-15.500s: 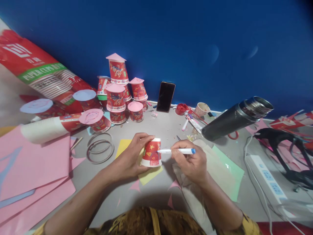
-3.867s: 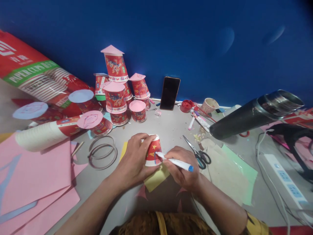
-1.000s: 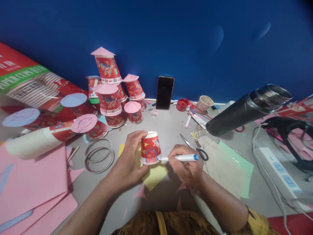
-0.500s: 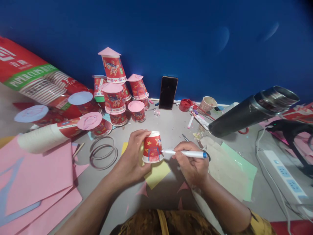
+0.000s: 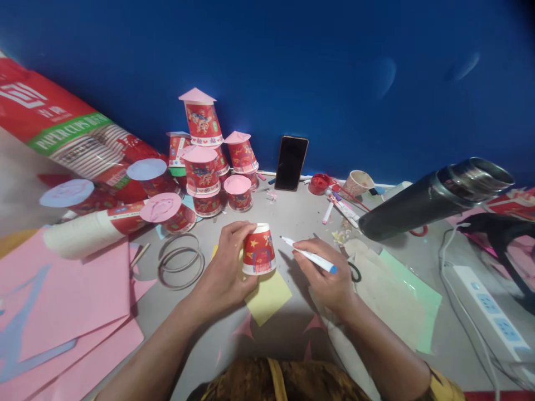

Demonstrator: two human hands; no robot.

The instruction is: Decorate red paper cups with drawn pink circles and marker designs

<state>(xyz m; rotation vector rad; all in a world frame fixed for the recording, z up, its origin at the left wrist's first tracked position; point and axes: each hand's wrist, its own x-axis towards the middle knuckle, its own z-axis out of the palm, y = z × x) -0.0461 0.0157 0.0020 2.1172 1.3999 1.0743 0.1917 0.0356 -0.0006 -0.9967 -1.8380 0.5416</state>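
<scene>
My left hand (image 5: pixel 228 267) is wrapped round an upside-down red paper cup (image 5: pixel 259 250) with stars and a blue drawn outline on its side. It rests over a yellow paper square (image 5: pixel 270 298). My right hand (image 5: pixel 326 275) pinches a white marker with a blue end (image 5: pixel 309 255). The marker's tip points up and left, a short way clear of the cup. Scissors (image 5: pixel 354 271) lie partly hidden behind my right hand.
A pile of red cups with pink paper tops (image 5: pixel 209 161) stands at the back by a leaning phone (image 5: pixel 291 163). A dark flask (image 5: pixel 434 197) lies at the right. Pink sheets (image 5: pixel 62 295), wire rings (image 5: pixel 180 266), a cup sleeve (image 5: pixel 83 228), a power strip (image 5: pixel 485 312).
The marker tip was touching the cup's lower edge; now it has lifted off and swung up and away to the right. My left hand still holds the cup.
</scene>
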